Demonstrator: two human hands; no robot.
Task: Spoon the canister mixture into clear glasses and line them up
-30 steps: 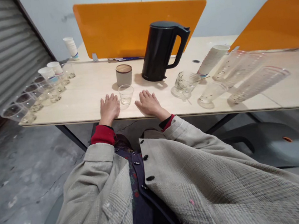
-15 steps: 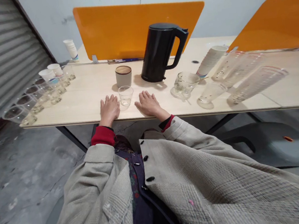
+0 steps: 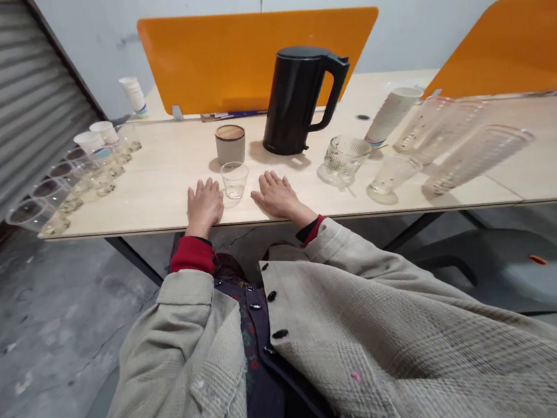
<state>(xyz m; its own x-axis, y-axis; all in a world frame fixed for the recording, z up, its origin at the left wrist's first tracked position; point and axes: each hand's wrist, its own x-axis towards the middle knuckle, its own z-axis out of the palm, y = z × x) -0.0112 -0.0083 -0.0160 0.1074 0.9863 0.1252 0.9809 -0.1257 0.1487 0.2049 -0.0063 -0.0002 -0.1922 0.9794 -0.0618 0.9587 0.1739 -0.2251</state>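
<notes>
My left hand (image 3: 204,206) lies palm down near the front edge of the table (image 3: 169,181), fingers stretched out and holding nothing. My right hand (image 3: 275,194) rests flat in the same way, also with nothing in it. Between them a clear plastic cup (image 3: 234,180) stands upright; the left fingertips are very close to it, and I cannot tell whether they touch. Just behind the cup is a grey canister (image 3: 231,146) with a wooden lid. A black electric kettle (image 3: 291,103) stands further back, its handle to the right.
Several clear plastic cups (image 3: 51,194) and white paper cups (image 3: 103,133) line the left end. To the right are a ribbed glass cup (image 3: 345,156), a paper cup stack (image 3: 393,115) and plastic cup stacks (image 3: 478,156). An orange divider (image 3: 221,61) borders the back.
The view has shifted very slightly. Both hands and the things on the table stay where they were.
</notes>
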